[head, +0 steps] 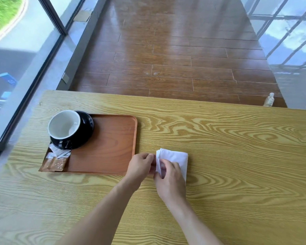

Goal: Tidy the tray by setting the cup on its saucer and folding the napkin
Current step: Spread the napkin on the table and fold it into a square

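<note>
A black cup (pixel 64 125) with a white inside stands upright on its black saucer (pixel 86 134) at the far left corner of the brown wooden tray (pixel 109 147). A white napkin (pixel 177 158), folded into a small thick rectangle, lies on the table just right of the tray. My left hand (pixel 140 166) pinches the napkin's left edge. My right hand (pixel 170 179) covers the napkin's near part, fingers gripping the layered left edge.
Several brown and white sugar packets (pixel 56 160) lie in the tray's near left corner. The light wooden table (pixel 237 156) stretches to the right. A small clear bottle (pixel 269 99) stands past its far edge. A glass wall runs along the left.
</note>
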